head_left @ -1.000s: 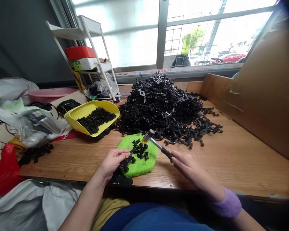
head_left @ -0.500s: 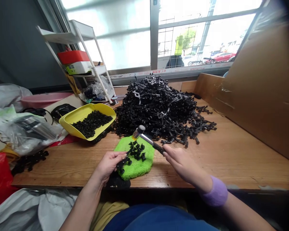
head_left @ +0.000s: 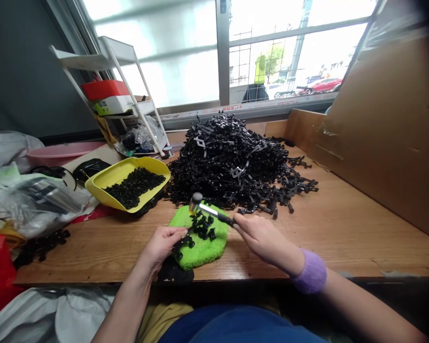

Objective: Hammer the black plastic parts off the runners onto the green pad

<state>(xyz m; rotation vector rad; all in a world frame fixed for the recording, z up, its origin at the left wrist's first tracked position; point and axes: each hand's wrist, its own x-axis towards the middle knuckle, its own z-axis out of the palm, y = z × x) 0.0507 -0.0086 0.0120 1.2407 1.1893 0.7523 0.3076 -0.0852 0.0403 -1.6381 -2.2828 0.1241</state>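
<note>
My right hand (head_left: 255, 238) is closed around the dark handle of a small mallet (head_left: 210, 209), which has a black face and a yellow face. The mallet's head, yellow face down, is over the far part of a green fluffy cloth (head_left: 203, 255). My left hand (head_left: 166, 243) pinches a strip of black plastic parts (head_left: 185, 242) at the cloth's left side. Several loose small black parts (head_left: 203, 227) lie on the cloth, close to the mallet's head. The fingertips of my left hand partly hide the strip.
A tall heap of black plastic parts (head_left: 228, 157) stands behind the cloth. Left of it sits a yellow tray (head_left: 103, 188) holding small black pieces. A cardboard sheet (head_left: 389, 138) rises on the right. Plastic bags, a pink basin (head_left: 64, 150) and a white rack (head_left: 143, 85) are at the left.
The mallet and my right hand have moved to the left, and the mallet's head is slightly lower. My left hand stays in nearly the same place. The whole view has shifted a little.
</note>
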